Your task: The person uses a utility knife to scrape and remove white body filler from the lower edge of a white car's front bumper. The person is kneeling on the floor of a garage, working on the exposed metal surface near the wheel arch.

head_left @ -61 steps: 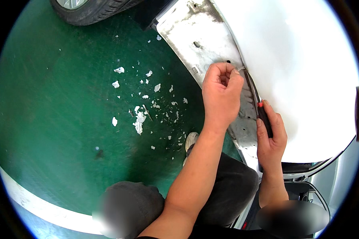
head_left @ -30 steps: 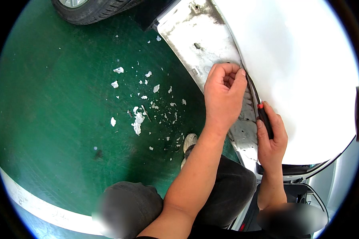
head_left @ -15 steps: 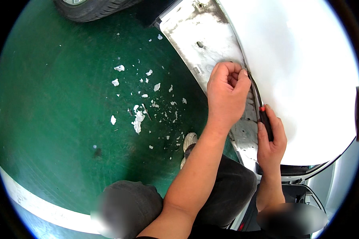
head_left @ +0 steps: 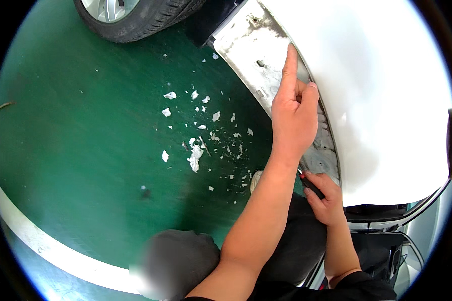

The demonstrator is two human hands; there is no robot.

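My left hand (head_left: 296,113) is over the smudged pale ledge (head_left: 243,42) of a car body, beside the curved edge of a glossy white panel (head_left: 381,115). Its index finger stretches straight along the seam while the other fingers curl, and nothing shows in it. Lower down, my right hand (head_left: 329,200) is closed around the black handle of a screwdriver (head_left: 312,186) with a red collar. Only a short stretch of its metal shaft shows, apart from the seam, and the tip is hard to make out.
White flakes (head_left: 196,158) lie scattered over the green floor (head_left: 100,150). A car wheel (head_left: 140,22) stands at the upper left. My bent knees (head_left: 191,251) are below the ledge, with a light shoe (head_left: 256,180) beside my left forearm. A white band (head_left: 60,256) curves across the lower left.
My right hand has drawn the screwdriver away from the seam, down and to the left. My left hand's index finger has straightened from a pinch at the seam. The view has shifted slightly.
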